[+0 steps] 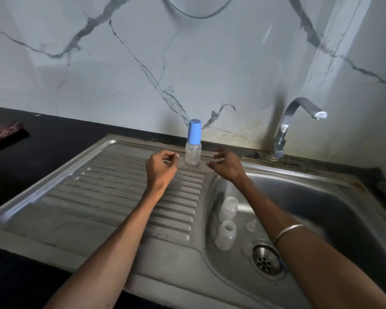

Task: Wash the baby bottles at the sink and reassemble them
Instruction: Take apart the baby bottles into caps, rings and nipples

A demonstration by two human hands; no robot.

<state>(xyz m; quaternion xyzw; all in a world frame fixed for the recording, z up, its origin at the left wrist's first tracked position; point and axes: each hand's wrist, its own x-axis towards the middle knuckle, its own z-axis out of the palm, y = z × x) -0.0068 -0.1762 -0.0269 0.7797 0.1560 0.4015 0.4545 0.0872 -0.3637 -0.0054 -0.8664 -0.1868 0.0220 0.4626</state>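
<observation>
Capped bottle [193,144] on drainboard [112,197]; two open bottles [226,221] in basin [321,197].

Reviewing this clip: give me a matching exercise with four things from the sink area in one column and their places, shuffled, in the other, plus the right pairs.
Things:
1. blue-capped baby bottle
2. tap
3. folded cloth
4. open bottle bodies

Places:
A. on the dark counter, far left
B. lying in the sink basin, left of the drain
C. upright at the back of the draining board, between the two hands
D. at the back rim of the sink, by the wall

Pairs: 1-C, 2-D, 3-A, 4-B
</observation>
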